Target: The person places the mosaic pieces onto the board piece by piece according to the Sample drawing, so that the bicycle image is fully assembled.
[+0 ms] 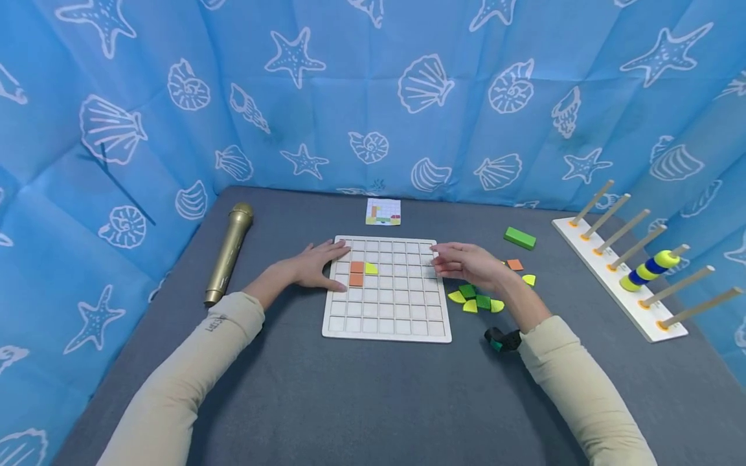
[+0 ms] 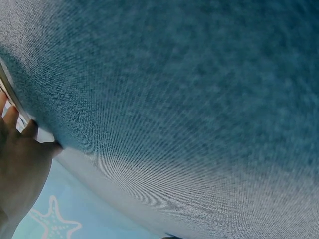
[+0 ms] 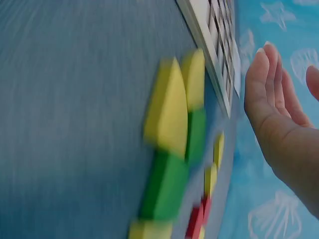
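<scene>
A white grid board (image 1: 384, 327) lies on the grey table, with two orange squares (image 1: 356, 279) and a yellow quarter-round piece (image 1: 371, 268) in its upper left cells. My left hand (image 1: 316, 264) rests on the board's left edge, fingers and thumb spread. At the opposite edge is my right hand (image 1: 466, 264), its fingers nearly straight; in the right wrist view the hand (image 3: 279, 107) shows thumb and fingers apart, with nothing seen between them. Beside the board, below that hand, lie loose green squares (image 3: 164, 186) and yellow pieces (image 3: 169, 109). Red pieces (image 3: 195, 221) appear beyond them.
Behind the board lies a printed pattern card (image 1: 383, 212). A gold microphone (image 1: 230, 254) is at the left. To the right are a green block (image 1: 520, 237), an orange square (image 1: 515, 265) and a white peg stand (image 1: 620, 281) with yellow and blue rings on one peg.
</scene>
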Demonstrator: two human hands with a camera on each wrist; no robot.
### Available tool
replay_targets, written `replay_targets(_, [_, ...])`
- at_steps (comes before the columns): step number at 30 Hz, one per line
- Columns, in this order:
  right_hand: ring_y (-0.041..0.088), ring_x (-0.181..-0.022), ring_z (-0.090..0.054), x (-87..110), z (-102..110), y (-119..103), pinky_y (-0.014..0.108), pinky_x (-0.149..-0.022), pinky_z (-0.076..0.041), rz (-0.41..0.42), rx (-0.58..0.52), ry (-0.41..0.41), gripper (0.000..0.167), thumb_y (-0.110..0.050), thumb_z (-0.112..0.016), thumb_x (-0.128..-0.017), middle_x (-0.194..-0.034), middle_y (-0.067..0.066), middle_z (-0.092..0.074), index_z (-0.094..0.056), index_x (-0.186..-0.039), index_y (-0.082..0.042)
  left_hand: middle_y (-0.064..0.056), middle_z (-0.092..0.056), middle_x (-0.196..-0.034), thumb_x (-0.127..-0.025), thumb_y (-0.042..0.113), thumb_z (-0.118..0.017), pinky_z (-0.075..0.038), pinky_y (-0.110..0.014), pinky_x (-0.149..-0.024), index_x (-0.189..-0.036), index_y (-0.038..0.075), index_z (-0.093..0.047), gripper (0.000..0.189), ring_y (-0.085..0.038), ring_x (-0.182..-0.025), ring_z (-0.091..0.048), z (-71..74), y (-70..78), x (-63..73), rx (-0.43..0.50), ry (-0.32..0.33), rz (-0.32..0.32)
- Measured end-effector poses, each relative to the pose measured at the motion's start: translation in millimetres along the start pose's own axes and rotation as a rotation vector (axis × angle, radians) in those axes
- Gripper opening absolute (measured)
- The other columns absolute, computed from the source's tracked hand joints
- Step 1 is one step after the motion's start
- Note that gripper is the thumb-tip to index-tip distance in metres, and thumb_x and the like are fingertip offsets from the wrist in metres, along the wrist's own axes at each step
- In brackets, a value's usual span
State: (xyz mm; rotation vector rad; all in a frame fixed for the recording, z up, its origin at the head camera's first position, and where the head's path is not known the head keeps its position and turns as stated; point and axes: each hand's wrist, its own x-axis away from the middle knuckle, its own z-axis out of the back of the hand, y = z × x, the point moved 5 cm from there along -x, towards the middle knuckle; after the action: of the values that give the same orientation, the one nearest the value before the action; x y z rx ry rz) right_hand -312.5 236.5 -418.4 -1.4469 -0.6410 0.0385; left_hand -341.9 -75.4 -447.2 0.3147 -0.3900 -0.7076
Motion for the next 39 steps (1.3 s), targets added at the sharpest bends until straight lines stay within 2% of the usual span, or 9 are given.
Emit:
replay_targets(6, [0.021, -0.113, -0.056, 21.4, 42.8, 1.1, 0.038, -0.103, -0.038, -0.004, -0.011, 0.137, 0.060, -0.031, -0.045, -0.102, -0.129, 0.020, -0.047, -0.025, -0.149, 0.002, -0.008, -0.006, -0.159, -0.084, 0.059, -0.063, 0.001, -0.057, -0.110, -0.154, 0.014, -0.016, 0.096, -0.030, -0.144, 0.000, -1.1, -2.3, -1.4, -0.008, -0.007, 0.008])
replay_targets(10, [0.015, -0.107, -0.059, 32.5, 70.9, 5.8, 0.033, -0.100, -0.041, -0.021, -0.142, 0.181, 0.064, -0.031, -0.046, -0.102, -0.118, 0.010, -0.056, -0.020, -0.150, 0.001, -0.008, -0.005, -0.159, -0.084, 0.059, -0.063, 0.001, -0.057, -0.110, -0.154, 0.014, -0.016, 0.096, -0.029, -0.144, 0.000, -1.7, -3.1, -1.9, -0.007, -0.012, 0.023])
replay_targets(13, [0.013, -0.102, -0.061, 39.7, 91.6, 11.8, 0.031, -0.098, -0.041, -0.018, -0.281, 0.187, 0.048, -0.028, -0.047, -0.102, -0.110, 0.004, -0.062, -0.039, -0.143, -0.004, -0.006, -0.005, -0.159, -0.084, 0.060, -0.063, 0.001, -0.056, -0.111, -0.154, 0.015, -0.015, 0.096, -0.029, -0.144, 0.001, -2.2, -3.8, -2.1, -0.006, -0.015, 0.035])
replay_targets(17, [0.013, -0.101, -0.062, 48.7, 113.8, 18.0, 0.030, -0.098, -0.041, -0.013, -0.351, 0.209, 0.039, -0.025, -0.046, -0.102, -0.106, 0.003, -0.067, -0.046, -0.135, -0.005, -0.007, -0.005, -0.159, -0.083, 0.060, -0.063, 0.001, -0.057, -0.110, -0.154, 0.014, -0.016, 0.097, -0.030, -0.144, 0.000, -2.4, -3.5, -1.5, -0.001, -0.013, 0.035])
replay_targets(22, [0.006, -0.093, -0.062, 51.2, 133.2, 24.5, 0.025, -0.091, -0.047, -0.028, -0.134, 0.342, 0.064, -0.031, -0.046, -0.101, -0.102, -0.001, -0.063, -0.021, -0.149, 0.004, -0.007, -0.006, -0.159, -0.083, 0.060, -0.064, 0.001, -0.057, -0.110, -0.154, 0.015, -0.017, 0.097, -0.030, -0.144, 0.000, -1.9, -2.9, -0.5, 0.001, -0.012, 0.037])
replay_targets(26, [0.000, -0.089, -0.057, 48.9, 144.1, 30.8, 0.023, -0.087, -0.048, -0.040, 0.072, 0.465, 0.065, -0.031, -0.048, -0.101, -0.122, 0.011, -0.052, -0.024, -0.148, 0.005, -0.007, -0.006, -0.159, -0.082, 0.061, -0.063, 0.001, -0.057, -0.110, -0.154, 0.015, -0.017, 0.097, -0.029, -0.144, 0.000, -2.2, -3.0, -0.8, -0.002, -0.008, 0.035])
replay_targets(29, [0.000, -0.091, -0.054, 47.0, 148.3, 35.5, 0.021, -0.086, -0.049, -0.037, 0.212, 0.504, 0.059, -0.027, -0.047, -0.102, -0.137, 0.021, -0.039, -0.028, -0.147, 0.006, -0.006, -0.006, -0.159, -0.083, 0.061, -0.063, 0.001, -0.056, -0.110, -0.154, 0.016, -0.016, 0.097, -0.028, -0.144, 0.000, -2.2, -2.6, -1.0, -0.004, -0.008, 0.031])
replay_targets(35, [0.027, -0.110, -0.053, 46.8, 144.3, 36.7, 0.022, -0.081, -0.049, -0.013, 0.493, 0.480, 0.054, -0.022, -0.052, -0.100, -0.133, 0.028, -0.044, -0.036, -0.142, 0.007, -0.006, -0.006, -0.159, -0.083, 0.059, -0.064, 0.001, -0.056, -0.110, -0.154, 0.015, -0.016, 0.097, -0.029, -0.144, 0.000, -1.2, -0.9, -0.8, -0.004, -0.006, 0.032])
replay_targets(39, [0.036, -0.107, -0.052, 47.8, 137.0, 32.6, 0.024, -0.073, -0.047, 0.025, 0.653, 0.475, 0.054, -0.018, -0.063, -0.094, -0.121, 0.027, -0.050, -0.042, -0.137, 0.008, -0.006, -0.006, -0.159, -0.084, 0.059, -0.063, 0.001, -0.057, -0.110, -0.154, 0.015, -0.016, 0.096, -0.029, -0.144, 0.000, -1.0, -0.2, -1.2, -0.006, -0.004, 0.026])
